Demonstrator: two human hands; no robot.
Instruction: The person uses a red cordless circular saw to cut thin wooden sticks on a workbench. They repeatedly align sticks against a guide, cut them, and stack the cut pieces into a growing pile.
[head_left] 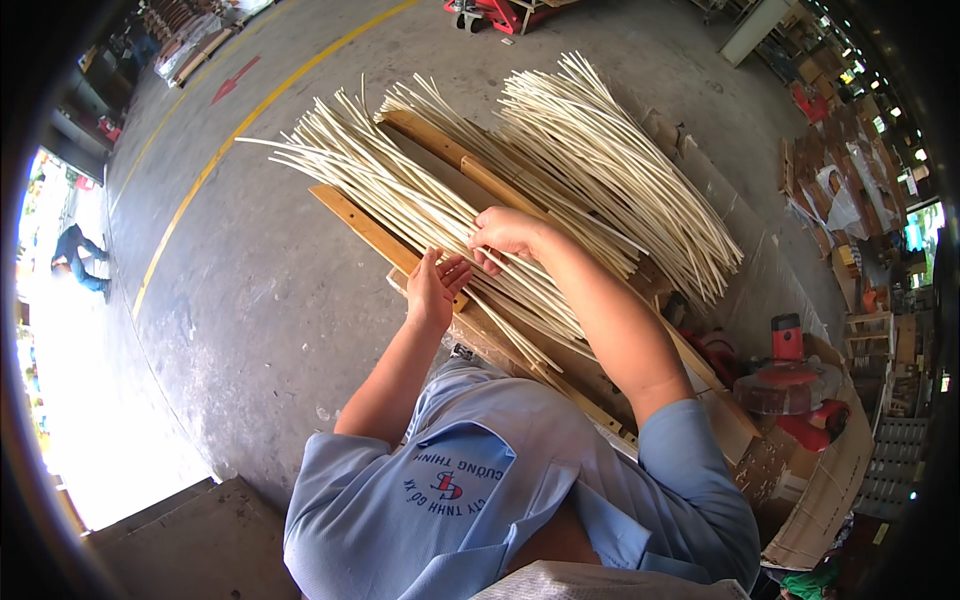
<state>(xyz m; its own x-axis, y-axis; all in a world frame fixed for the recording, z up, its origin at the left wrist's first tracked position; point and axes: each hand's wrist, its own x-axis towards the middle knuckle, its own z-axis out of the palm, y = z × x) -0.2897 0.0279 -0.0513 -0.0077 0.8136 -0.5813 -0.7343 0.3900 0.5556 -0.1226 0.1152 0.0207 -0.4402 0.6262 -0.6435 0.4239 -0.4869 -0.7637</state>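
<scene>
Rods [400,185], long, thin and pale, lie in three bundles at the centre, slanting from upper left to lower right. A grey concrete floor [270,225] spreads to the left and beyond. The person's blue shirt [375,490] fills the bottom. The near bundle lies between two wooden rails, a left rail [360,220] and a right rail [428,137]; a slimmer bundle runs just past the right one, and a thick bundle [625,170] farther right. A red-and-black tool [788,375] stands at the right.

The right hand [508,232] reaches over the near bundle, its fingers curled around some rods; how many, I cannot tell. The left hand [432,288] is beside the bundle's near edge, palm turned toward it, fingers loosely spread and gripping nothing visible; whether it touches a rod is unclear.

The step in hand appears to be picking through the near bundle. The next move likely calls for a light pinch, separating the held rods without dragging their neighbours.
</scene>
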